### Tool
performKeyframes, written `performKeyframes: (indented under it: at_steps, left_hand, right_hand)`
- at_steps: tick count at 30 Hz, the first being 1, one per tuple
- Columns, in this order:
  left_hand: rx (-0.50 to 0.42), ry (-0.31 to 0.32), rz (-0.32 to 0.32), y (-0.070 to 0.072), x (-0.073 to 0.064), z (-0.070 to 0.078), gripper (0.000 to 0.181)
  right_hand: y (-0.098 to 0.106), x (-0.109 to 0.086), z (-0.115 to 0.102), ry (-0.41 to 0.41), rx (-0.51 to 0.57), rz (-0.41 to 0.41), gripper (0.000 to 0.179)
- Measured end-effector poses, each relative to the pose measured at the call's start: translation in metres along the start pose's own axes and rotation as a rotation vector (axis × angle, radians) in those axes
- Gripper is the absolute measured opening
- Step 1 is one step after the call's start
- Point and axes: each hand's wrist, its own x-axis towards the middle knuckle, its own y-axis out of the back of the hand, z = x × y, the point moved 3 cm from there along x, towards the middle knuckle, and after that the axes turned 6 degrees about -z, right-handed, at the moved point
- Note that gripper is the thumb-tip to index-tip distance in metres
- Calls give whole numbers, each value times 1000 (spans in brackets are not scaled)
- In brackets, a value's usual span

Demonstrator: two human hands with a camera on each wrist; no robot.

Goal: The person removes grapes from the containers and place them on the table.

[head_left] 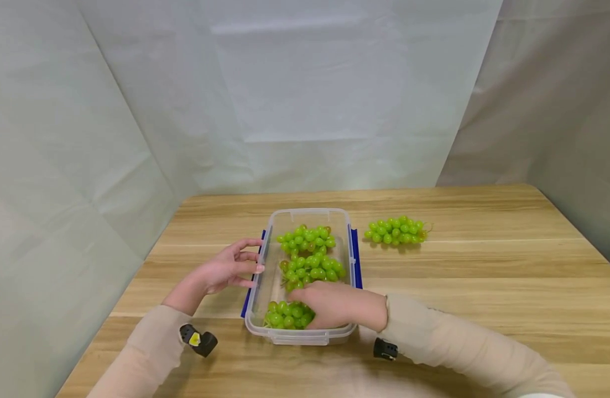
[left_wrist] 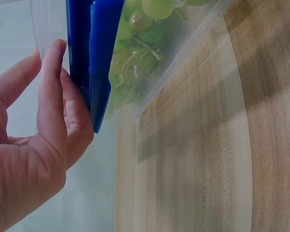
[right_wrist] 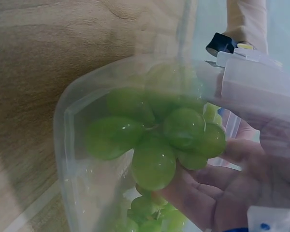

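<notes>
A clear plastic container with blue side clips stands on the table, its lid off. Inside lie three bunches of green grapes: a far one, a middle one and a near one. My right hand reaches over the near right side and holds the near bunch; in the right wrist view its fingers lie around those grapes. My left hand touches the container's left side, fingers spread and loosely bent; the left wrist view shows them against the blue clip.
Another bunch of green grapes lies on the wooden table, right of the container. Pale sheets hang behind the table and along both sides. Each wrist wears a small black camera.
</notes>
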Motion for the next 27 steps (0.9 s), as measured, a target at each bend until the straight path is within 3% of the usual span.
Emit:
performKeyframes:
  at_steps: [27]
  left_hand:
    - [-20,-8,-16,1,0,-3,78]
  right_hand:
    - [3,-3,1,73,43,92,51]
